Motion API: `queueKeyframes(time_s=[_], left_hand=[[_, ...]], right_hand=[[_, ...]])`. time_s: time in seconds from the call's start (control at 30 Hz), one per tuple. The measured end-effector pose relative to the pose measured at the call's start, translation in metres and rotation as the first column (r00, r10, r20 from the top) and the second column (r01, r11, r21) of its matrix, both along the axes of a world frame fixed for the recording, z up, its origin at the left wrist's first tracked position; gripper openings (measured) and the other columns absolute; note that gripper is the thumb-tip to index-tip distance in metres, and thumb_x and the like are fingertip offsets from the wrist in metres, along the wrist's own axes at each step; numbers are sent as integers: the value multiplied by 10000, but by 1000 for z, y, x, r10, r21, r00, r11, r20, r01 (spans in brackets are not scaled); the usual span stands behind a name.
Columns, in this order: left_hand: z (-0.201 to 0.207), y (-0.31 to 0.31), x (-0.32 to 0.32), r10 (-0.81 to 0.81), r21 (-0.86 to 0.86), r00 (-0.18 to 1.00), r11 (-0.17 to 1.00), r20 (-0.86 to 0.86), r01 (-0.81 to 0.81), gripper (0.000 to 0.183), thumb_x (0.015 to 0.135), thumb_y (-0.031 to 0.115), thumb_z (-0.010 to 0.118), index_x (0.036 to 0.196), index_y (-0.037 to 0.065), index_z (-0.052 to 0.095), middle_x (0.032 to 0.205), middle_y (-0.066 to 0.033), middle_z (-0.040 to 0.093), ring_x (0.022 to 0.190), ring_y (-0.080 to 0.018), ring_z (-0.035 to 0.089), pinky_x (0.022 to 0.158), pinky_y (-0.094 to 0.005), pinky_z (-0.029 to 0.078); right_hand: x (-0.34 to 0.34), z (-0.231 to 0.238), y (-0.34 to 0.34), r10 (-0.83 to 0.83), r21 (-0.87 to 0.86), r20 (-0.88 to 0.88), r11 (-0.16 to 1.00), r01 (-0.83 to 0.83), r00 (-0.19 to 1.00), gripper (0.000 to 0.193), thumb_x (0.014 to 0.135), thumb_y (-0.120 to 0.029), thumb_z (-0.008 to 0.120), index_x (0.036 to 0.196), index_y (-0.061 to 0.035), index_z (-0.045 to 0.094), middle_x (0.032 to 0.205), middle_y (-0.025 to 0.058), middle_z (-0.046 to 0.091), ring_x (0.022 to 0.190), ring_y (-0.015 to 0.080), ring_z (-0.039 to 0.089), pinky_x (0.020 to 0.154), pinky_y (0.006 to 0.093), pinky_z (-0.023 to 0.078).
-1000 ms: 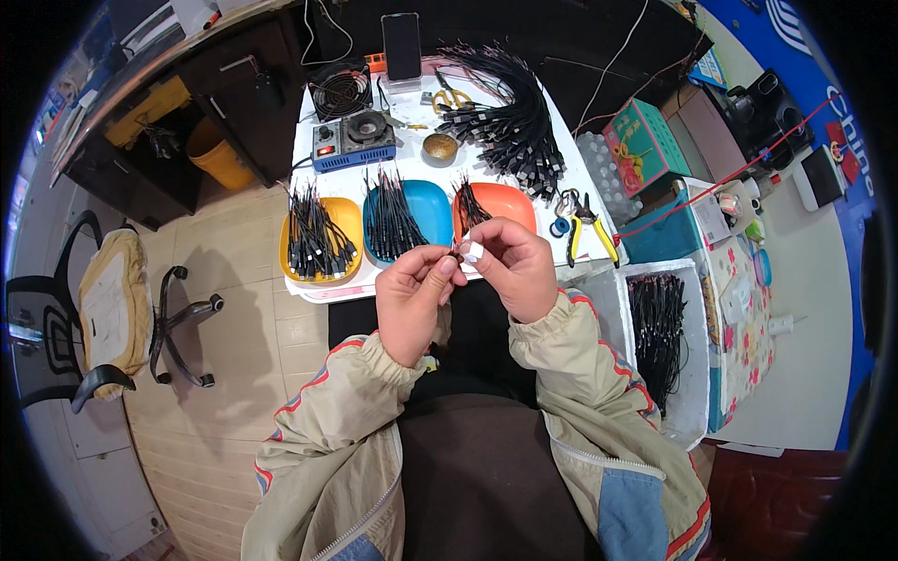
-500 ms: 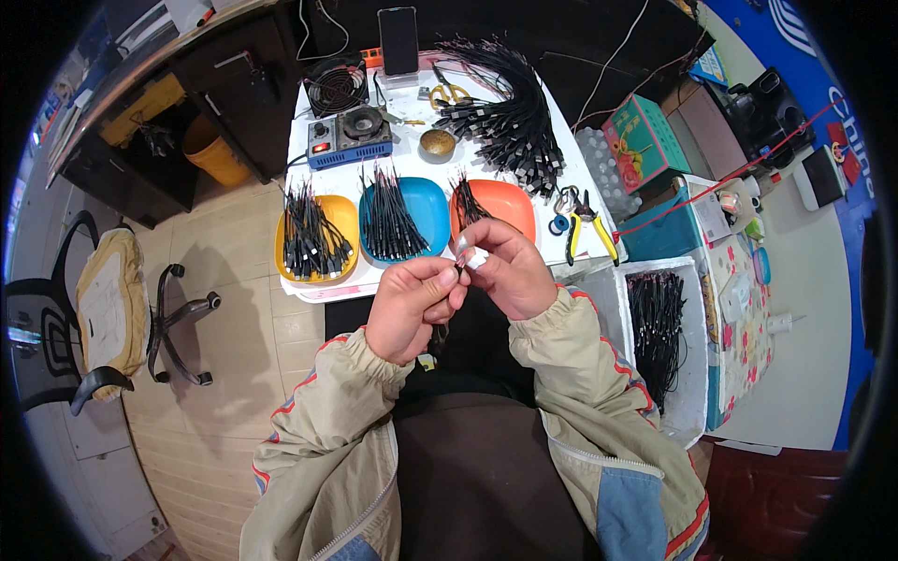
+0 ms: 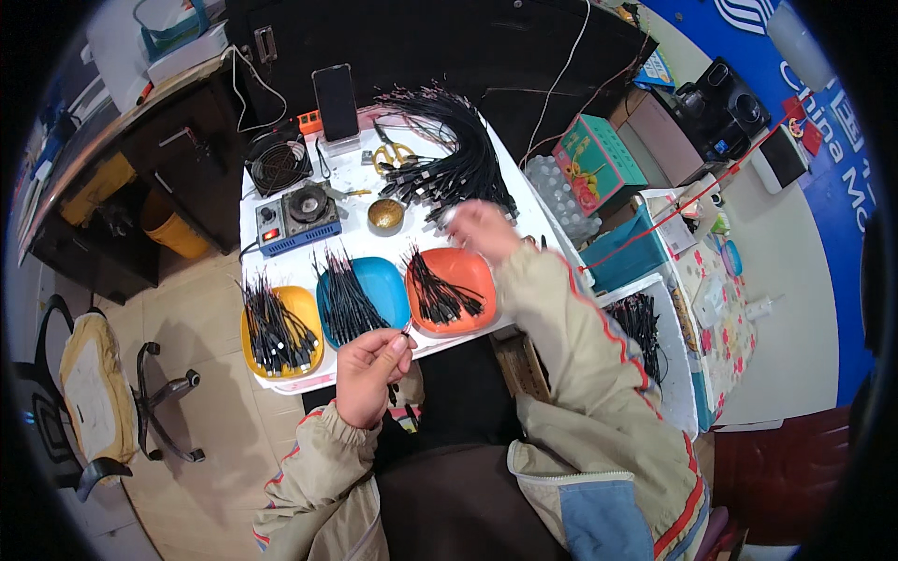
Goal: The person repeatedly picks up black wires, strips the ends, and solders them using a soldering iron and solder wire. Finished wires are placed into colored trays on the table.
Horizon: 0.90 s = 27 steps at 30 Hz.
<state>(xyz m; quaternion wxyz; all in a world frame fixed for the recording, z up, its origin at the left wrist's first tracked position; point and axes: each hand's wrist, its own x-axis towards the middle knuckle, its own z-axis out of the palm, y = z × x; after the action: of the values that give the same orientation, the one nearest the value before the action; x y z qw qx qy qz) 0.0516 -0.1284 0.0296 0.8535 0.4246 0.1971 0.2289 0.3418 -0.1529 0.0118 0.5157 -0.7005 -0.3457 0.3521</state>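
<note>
my left hand (image 3: 367,378) is in front of me, by the near edge of the white table (image 3: 357,222). its thumb and finger are pinched tight on a thin black cable (image 3: 408,327), and a little end of it sticks up past my fingertips. that end is near the gap between the blue plate (image 3: 383,280) and the orange plate (image 3: 474,271). my right hand (image 3: 483,231) is up over the table, past the orange plate, near the plug ends of the big cable pile (image 3: 458,154). it is blurry, so i can't tell if its fingers are wide or narrow, or if they hold a thing.

the orange plate has a bunch of black cables (image 3: 441,294) in it. the blue plate has a bunch too, and so does the yellow plate (image 3: 301,300) on the left.

behind the plates sits a round gold bowl (image 3: 385,217). to its left is a blue box (image 3: 301,226) with a round black top. a black fan (image 3: 278,166) is behind that. a phone (image 3: 336,103) stands up at the back, and scissors (image 3: 393,155) with yellow handles lie near the big pile.
</note>
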Motion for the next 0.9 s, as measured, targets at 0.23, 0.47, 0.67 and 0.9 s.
queueKeyframes(time_s=[0.23,0.47,0.67,0.9], left_hand=[[-7,6,1,-35,-17,999,999,-9,35,152,941,89,551,942,-44,624,691,-13,548,557,-41,385,489,-186,267],[-9,10,-6,3,-56,1000,998,4,-2,155,948,93,540,931,-38,621,688,-15,548,547,-42,366,480,-198,262],[0,6,-5,1,-74,999,997,35,2,159,966,113,515,946,-22,596,730,-42,573,582,-74,443,516,-200,322],[12,0,27,-101,-117,987,986,126,116,165,993,124,448,964,-5,547,1131,-149,608,1006,-226,633,819,-313,530]], right_hand=[[136,-33,102,-73,-438,583,811,388,809,383,800,-367,652,696,2,674,621,64,647,549,178,604,549,324,485],[145,-22,79,-209,-409,208,869,279,956,330,773,-300,672,623,-16,596,559,61,562,444,154,496,423,316,377],[95,22,12,-336,-63,-369,939,337,866,209,823,-217,626,729,-56,531,581,3,455,425,89,373,369,258,273],[-135,23,-102,-67,199,132,979,39,989,96,820,-109,621,782,-45,560,637,1,562,549,95,528,508,264,428]])
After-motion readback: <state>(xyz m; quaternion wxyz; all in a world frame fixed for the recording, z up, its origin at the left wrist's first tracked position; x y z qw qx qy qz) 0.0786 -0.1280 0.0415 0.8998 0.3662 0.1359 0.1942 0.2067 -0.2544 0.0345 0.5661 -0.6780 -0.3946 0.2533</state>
